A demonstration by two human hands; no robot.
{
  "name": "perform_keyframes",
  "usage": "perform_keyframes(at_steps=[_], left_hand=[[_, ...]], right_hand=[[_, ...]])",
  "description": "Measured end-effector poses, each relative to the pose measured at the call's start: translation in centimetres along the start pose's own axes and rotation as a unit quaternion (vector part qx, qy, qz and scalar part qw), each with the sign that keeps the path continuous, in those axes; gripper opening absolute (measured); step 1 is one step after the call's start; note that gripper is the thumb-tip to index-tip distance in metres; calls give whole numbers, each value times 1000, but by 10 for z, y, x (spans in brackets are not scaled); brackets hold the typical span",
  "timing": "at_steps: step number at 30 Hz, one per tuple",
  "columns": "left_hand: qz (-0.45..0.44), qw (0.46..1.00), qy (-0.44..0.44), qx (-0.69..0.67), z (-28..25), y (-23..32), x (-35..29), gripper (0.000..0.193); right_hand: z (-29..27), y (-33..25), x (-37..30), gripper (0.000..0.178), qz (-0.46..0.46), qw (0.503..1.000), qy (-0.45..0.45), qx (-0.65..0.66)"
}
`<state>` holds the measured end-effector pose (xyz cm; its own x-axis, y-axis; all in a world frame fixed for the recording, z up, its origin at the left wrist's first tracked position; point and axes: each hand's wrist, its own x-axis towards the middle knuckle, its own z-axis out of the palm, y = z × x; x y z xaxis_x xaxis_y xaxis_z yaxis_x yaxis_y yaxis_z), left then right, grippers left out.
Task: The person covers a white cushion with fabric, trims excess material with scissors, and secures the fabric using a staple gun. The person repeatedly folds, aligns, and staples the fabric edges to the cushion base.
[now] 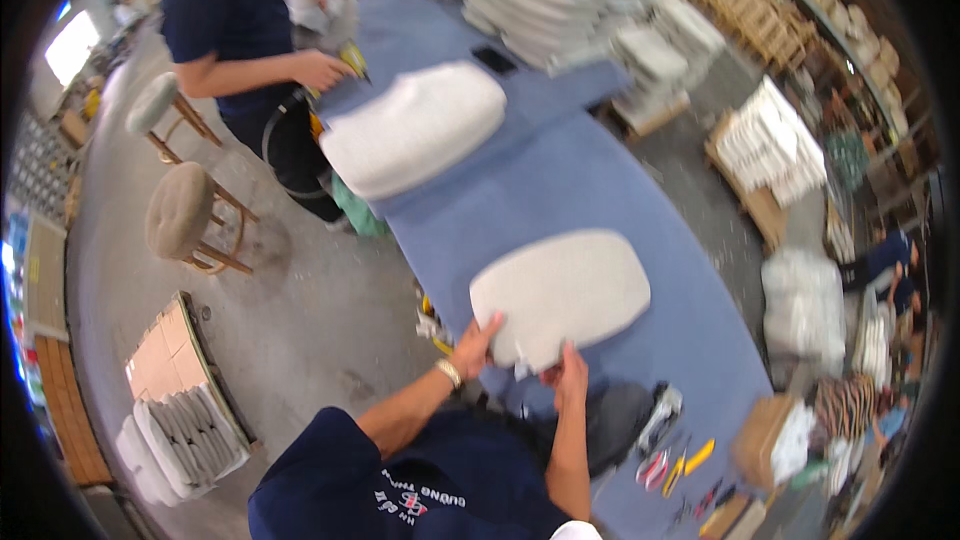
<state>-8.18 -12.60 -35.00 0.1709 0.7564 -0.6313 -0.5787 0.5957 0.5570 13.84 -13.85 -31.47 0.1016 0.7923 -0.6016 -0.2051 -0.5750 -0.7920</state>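
A pale grey fabric-covered seat pad with rounded ends lies on the blue-covered table in front of me. My left hand grips its near left edge, thumb on top and the other fingers mostly hidden beneath. At the near edge, my right hand pinches the pad, with the fingertips partly out of sight. A small white tag sticks out from the edge between my hands. Under my right forearm is a dark grey rounded thing, partly covered.
Scissors, a yellow-handled cutter and other tools lie right on the blue table. A larger pale cushion sits farther along, beside a co-worker holding a yellow tool. Cushion stacks stand behind; stools stand left.
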Motion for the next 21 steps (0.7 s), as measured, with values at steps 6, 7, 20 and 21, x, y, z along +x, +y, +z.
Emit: perform_keyframes(at_steps=[6, 7, 20, 21], left_hand=[[17, 995, -80, -61, 51, 29, -23, 65], [18, 994, -87, -64, 59, 33, -22, 64], [-124, 922, -212, -299, 86, 6, -72, 51], [-149, 909, -225, -318, 77, -13, -64, 52]], right_hand=[[12, -54, -37, 40, -37, 998, -17, 44], [15, -65, -43, 38, -40, 998, -6, 40], [41, -127, -113, 44, -173, 960, 34, -218], [38, -117, -98, 44, -161, 953, 44, -252]])
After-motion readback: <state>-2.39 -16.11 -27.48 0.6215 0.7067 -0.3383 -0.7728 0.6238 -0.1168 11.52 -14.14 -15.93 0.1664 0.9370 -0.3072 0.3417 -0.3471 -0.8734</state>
